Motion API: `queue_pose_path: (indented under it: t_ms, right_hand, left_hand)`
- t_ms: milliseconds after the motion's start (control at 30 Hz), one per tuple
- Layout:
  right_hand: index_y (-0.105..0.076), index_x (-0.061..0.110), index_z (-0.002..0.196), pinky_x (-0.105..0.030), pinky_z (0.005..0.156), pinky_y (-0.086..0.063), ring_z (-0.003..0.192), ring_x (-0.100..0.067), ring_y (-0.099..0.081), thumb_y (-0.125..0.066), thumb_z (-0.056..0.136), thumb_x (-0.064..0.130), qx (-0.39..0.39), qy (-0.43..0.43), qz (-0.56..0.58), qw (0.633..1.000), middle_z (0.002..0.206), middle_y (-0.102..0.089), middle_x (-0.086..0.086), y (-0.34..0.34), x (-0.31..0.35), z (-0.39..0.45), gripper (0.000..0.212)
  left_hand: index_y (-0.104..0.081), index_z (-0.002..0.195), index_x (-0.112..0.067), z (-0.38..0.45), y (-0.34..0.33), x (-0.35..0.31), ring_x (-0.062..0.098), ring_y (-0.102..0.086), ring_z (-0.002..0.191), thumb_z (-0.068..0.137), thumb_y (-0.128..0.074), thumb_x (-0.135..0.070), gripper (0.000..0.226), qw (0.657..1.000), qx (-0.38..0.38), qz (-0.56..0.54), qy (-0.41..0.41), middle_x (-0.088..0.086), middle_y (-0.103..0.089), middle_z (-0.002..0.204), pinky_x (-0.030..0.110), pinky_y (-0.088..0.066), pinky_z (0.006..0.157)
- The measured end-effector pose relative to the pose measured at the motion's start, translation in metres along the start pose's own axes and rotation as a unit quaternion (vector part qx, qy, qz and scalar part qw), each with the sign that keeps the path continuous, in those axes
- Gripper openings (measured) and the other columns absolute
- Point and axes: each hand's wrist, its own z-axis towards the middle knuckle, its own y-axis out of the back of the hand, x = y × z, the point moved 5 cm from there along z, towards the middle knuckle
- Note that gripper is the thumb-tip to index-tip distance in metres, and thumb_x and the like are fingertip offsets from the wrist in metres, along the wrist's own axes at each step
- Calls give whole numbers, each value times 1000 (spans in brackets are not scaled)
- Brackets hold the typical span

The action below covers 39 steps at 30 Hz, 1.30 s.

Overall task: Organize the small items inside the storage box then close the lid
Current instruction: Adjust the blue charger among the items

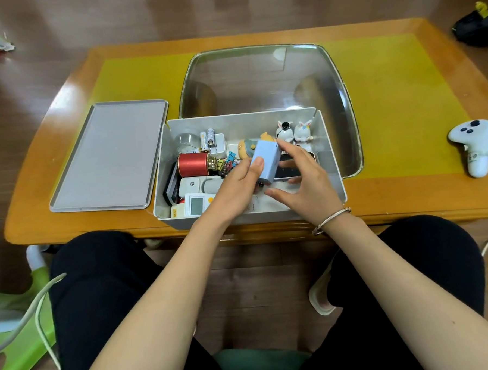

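Observation:
A grey storage box stands open on the table's near edge, filled with small items. My left hand grips a light blue box above the box's middle, thumb on its front face. My right hand touches the blue box's far side with its fingers spread over a dark phone-like device. Inside lie a red spool, batteries, coloured binder clips, a white thermometer-like device, a round-headed figurine and two white bunny figurines. The grey lid lies flat to the box's left.
A transparent domed cover lies behind the box on the yellow mat. A white game controller sits at the table's right. My knees are under the table's front edge. A green stool and cables are at lower left.

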Motion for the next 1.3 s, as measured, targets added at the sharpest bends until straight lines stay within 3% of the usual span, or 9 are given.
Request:
queue_pose_path:
  t_ms: [100, 200, 400, 500, 567, 733, 1000, 1167, 1300]
  right_hand:
    - [-40, 18, 138, -8, 77, -48, 100, -3, -52, -77, 73, 34, -35, 14, -23, 999, 129, -51, -2, 3, 2, 1, 77]
    - [-46, 11, 133, -2, 78, -45, 109, -9, -51, -79, 71, 31, -59, 31, -26, 997, 127, -53, -9, 6, 4, 0, 74]
    - [-50, 10, 133, -27, 89, -51, 119, -16, -51, -80, 72, 20, -37, 44, -57, 997, 133, -54, -8, 7, 9, -2, 69]
    - [-45, 14, 137, -19, 89, -51, 109, -9, -57, -77, 75, 20, 32, 0, -10, 999, 131, -55, -1, 3, 5, -1, 70]
    - [-46, 18, 136, -9, 83, -47, 97, -7, -60, -67, 85, 21, 19, -60, 51, 997, 119, -59, 7, 15, -3, 1, 56]
    - [-58, 18, 122, -41, 95, -39, 111, -24, -50, -50, 94, 13, -134, -103, -95, 981, 113, -64, 0, 66, -28, -1, 30]
    - [-56, 13, 123, -29, 104, -25, 127, -25, -39, -49, 93, 8, -88, -164, -113, 976, 135, -48, -6, 49, -46, -9, 32]
    - [-56, 13, 124, -32, 108, -27, 130, -25, -37, -49, 92, 3, -30, -203, -100, 974, 139, -43, -8, 44, -50, -7, 34]
    - [-67, 15, 109, -34, 103, -32, 122, -25, -42, -56, 90, 9, -95, -209, -118, 966, 131, -49, -6, 57, -46, -5, 23]
  left_hand:
    - [-52, 82, -25, -3, -4, -1, 6, -48, 65, 102, -29, -43, 36, 998, 50, 40, 4, -3, -54, 69, 24, -37, 66]
    - [-59, 88, -24, -1, -5, -4, 7, -50, 76, 101, -33, -44, 36, 998, 55, 41, -1, -3, -57, 83, 29, -40, 73]
    - [-57, 123, -16, 1, -4, -4, 6, -53, 75, 96, -53, -33, 32, 999, 51, -1, -12, -3, -56, 82, 28, -45, 74]
    - [-55, 116, -13, 2, -4, 0, 20, -56, 81, 97, -53, -28, 25, 998, 51, 21, 5, 7, -55, 84, 35, -46, 78]
    - [-54, 109, -7, 4, -4, 4, 16, -49, 76, 97, -52, -28, 24, 997, 56, 58, 17, 7, -53, 83, 32, -41, 72]
    - [-46, 93, -13, 9, -10, 4, 13, -48, 72, 96, -53, -29, 18, 993, 79, 83, 41, -4, -52, 76, 32, -39, 68]
    - [-38, 124, -18, 25, -46, 0, 18, -59, 77, 96, -51, -32, 34, 964, 188, 184, 39, 8, -66, 88, 31, -42, 62]
    - [-42, 119, -20, 32, -55, 11, 16, -55, 75, 95, -52, -29, 27, 947, 220, 225, 67, 7, -63, 94, 32, -42, 64]
    - [-41, 121, -18, 33, -58, 16, 21, -56, 83, 95, -51, -28, 29, 940, 240, 229, 83, 9, -64, 98, 36, -44, 73]
